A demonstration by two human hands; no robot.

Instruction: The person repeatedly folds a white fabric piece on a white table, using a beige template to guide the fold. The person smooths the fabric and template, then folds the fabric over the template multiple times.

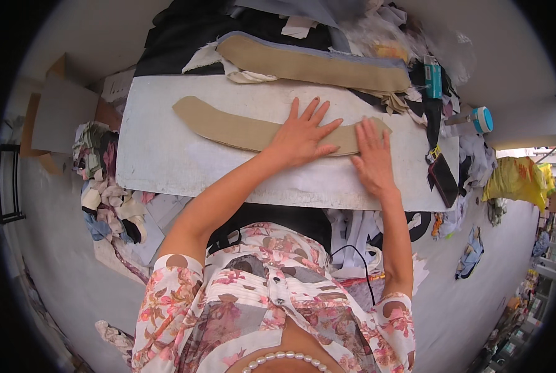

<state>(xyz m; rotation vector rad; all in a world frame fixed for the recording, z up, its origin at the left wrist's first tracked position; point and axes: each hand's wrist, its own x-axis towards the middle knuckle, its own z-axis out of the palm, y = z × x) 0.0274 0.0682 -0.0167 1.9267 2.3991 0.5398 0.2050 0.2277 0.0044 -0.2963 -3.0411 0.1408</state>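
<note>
A long, curved tan fabric piece (228,129) lies flat on the pale work board (150,158), narrowing at its left end. My left hand (300,137) rests on its middle with fingers spread. Toward the piece's right end, my right hand (372,155) lies flat, fingers stretched out and close together. Part of the fabric is hidden beneath both hands. Farther back lies a stack of similar curved tan pieces (309,65) with a grey-blue layer along its far edge.
Black cloth (185,43) covers the far side. At right are a dark phone (443,180), a teal box (433,78) and a white tub with a blue lid (482,119). Fabric scraps (110,208) heap at left; a yellow bag (515,181) sits far right.
</note>
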